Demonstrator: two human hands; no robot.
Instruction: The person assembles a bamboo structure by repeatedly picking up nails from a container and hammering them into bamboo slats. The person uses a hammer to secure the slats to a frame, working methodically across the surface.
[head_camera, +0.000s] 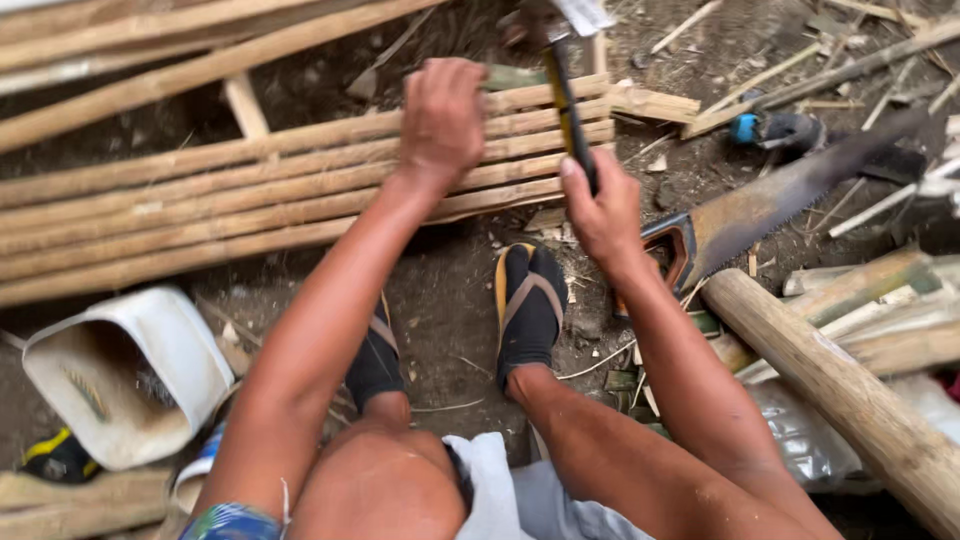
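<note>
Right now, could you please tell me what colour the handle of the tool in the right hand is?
Yellow and black, on the hammer handle gripped by the right hand; head view.
</note>
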